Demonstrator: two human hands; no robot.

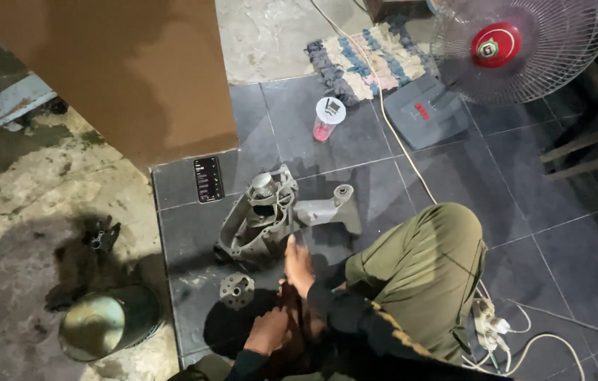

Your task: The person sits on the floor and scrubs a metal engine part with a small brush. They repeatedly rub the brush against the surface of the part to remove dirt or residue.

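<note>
R hand reaches fwd, fingers extended, tips touching grey metal machine housing lying on dark tile just ahead. L hand sits low beside it, curled; grip unclear, can't tell what it holds. Round perforated metal disc just left of hands. Phone further ahead-left, pink cup and fan well beyond.

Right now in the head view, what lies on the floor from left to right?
Round metal pot → small dark part → phone → grey motor housing → pink cup → fan base → power strip.
</note>
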